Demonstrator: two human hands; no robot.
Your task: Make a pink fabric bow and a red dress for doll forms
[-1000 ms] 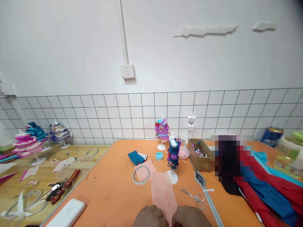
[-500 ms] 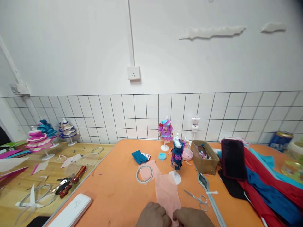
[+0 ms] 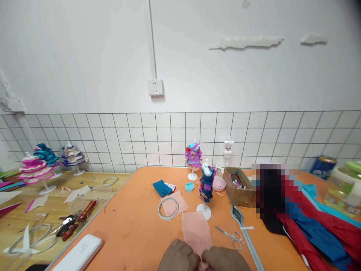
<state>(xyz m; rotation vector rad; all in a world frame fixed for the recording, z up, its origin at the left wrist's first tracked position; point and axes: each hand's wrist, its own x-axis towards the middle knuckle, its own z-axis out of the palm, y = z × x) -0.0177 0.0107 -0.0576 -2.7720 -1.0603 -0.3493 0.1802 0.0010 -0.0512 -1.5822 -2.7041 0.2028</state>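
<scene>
At the bottom of the head view, my left hand (image 3: 180, 256) and my right hand (image 3: 224, 259) lie close together on a strip of thin pink fabric (image 3: 196, 229). Both have curled fingers pinching the strip's near end, which they mostly cover. Just beyond the strip stands a small dress-form mannequin (image 3: 207, 184) in a dark teal dress with purple and red trim. Right of the strip lie small scissors (image 3: 231, 238), open a little. A second pink piece (image 3: 180, 203) is partly under a roll of tape (image 3: 168, 208) to the left.
Behind are a mannequin in a purple dress (image 3: 193, 156), a bare mannequin (image 3: 228, 148), a pink bowl (image 3: 219, 184) and a cardboard box (image 3: 239, 194). Red and blue cloth (image 3: 316, 229) lies right. A white power bank (image 3: 79, 254) and keys (image 3: 67, 222) lie left.
The view has shifted slightly, so most things sit further left in the picture. My hands keep their pinch on the pink strip, with little visible movement.
</scene>
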